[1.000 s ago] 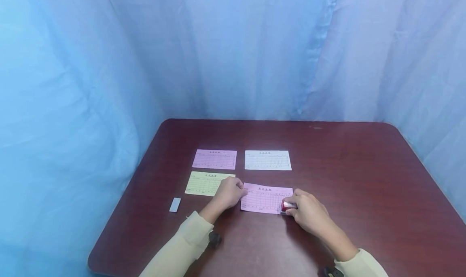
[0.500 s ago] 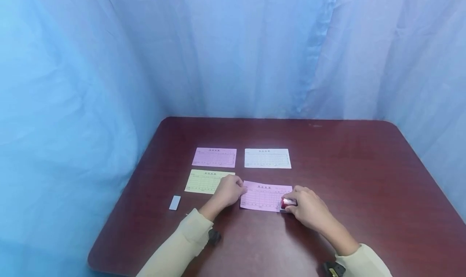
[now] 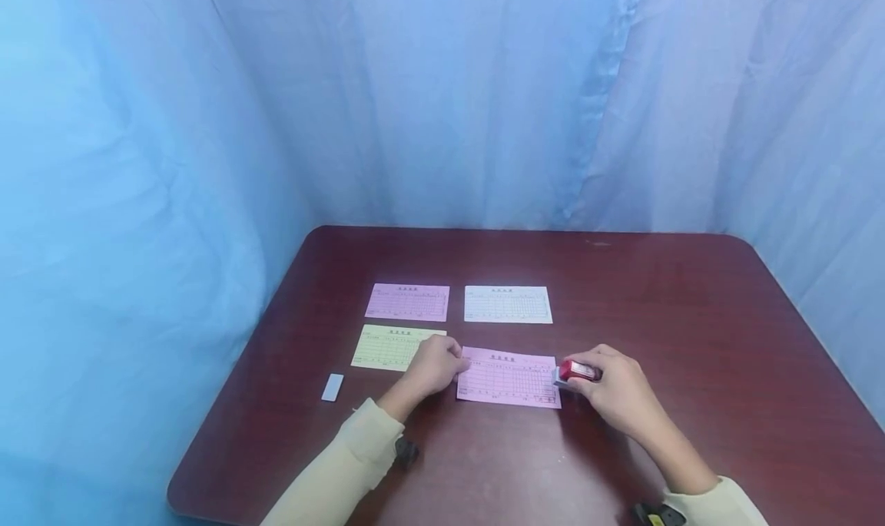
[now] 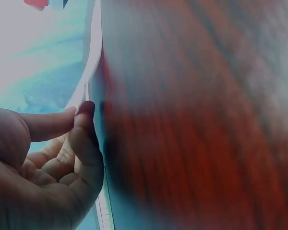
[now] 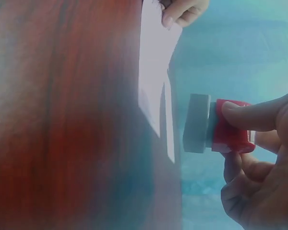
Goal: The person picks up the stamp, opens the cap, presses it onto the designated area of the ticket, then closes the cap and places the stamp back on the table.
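My left hand [image 3: 435, 366] pinches the left edge of a pink printed form [image 3: 508, 378] between thumb and finger; the left wrist view shows the pinching fingers [image 4: 85, 112] close up. A red stamp [image 5: 232, 126] with a grey base is held between the thumb and fingers of my right hand [image 3: 618, 388]. Tilted, it hangs above the table just off the form's right edge. A small reddish mark [image 3: 545, 400] shows at the form's lower right corner. Below the stamp, the right wrist view shows a gap down to the paper.
Behind lie another pink form [image 3: 406, 302] and a white form [image 3: 508, 304]. A yellow form [image 3: 387, 347] lies to the left, partly behind my left hand. A small pale rectangular piece [image 3: 333, 388] rests left of my forearm. Blue curtains [image 3: 442, 104] surround the dark red table [image 3: 691, 319].
My right hand has lifted the stamp off the pink form's lower right corner and moved it right, uncovering the reddish mark. My left hand stays at the left edge.
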Demonstrator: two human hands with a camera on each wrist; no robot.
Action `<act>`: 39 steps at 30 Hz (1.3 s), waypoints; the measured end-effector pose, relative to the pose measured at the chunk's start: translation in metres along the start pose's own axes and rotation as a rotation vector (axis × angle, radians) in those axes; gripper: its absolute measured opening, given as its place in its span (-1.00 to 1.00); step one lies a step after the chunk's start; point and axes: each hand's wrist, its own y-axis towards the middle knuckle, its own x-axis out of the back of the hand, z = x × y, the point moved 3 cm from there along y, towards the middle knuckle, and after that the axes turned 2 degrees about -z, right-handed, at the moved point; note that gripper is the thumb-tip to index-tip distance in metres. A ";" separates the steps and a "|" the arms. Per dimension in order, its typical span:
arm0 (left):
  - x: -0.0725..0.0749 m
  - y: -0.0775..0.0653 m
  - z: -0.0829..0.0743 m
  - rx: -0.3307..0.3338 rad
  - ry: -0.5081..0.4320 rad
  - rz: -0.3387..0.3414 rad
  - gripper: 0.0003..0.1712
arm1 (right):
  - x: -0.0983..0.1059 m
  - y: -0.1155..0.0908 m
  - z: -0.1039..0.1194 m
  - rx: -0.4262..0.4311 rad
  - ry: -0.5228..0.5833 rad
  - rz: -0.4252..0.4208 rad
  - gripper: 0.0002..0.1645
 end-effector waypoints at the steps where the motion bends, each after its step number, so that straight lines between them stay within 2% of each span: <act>1: 0.000 0.000 0.001 0.000 -0.036 0.007 -0.88 | 0.001 -0.001 -0.003 -0.014 0.008 -0.005 -0.67; 5: 0.003 0.002 0.001 0.024 -0.170 0.021 -0.87 | 0.004 -0.005 -0.013 -0.055 0.030 -0.038 -0.68; 8: 0.005 0.004 0.000 0.040 -0.212 0.018 -0.84 | 0.008 -0.007 -0.016 -0.054 0.042 -0.073 -0.69; 17: 0.008 0.015 0.003 0.082 -0.229 0.006 -0.84 | 0.009 -0.010 -0.017 -0.056 0.066 -0.111 -0.70; 24: 0.014 0.024 0.000 0.058 -0.150 0.000 -0.83 | 0.005 -0.012 -0.019 -0.062 0.074 -0.091 -0.69; 30: 0.014 0.029 -0.002 0.034 -0.098 0.011 -0.80 | 0.004 -0.013 -0.019 -0.058 0.068 -0.103 -0.69; 39: 0.011 0.033 -0.005 0.014 0.057 -0.017 -0.86 | 0.003 -0.015 -0.021 -0.080 0.068 -0.096 -0.69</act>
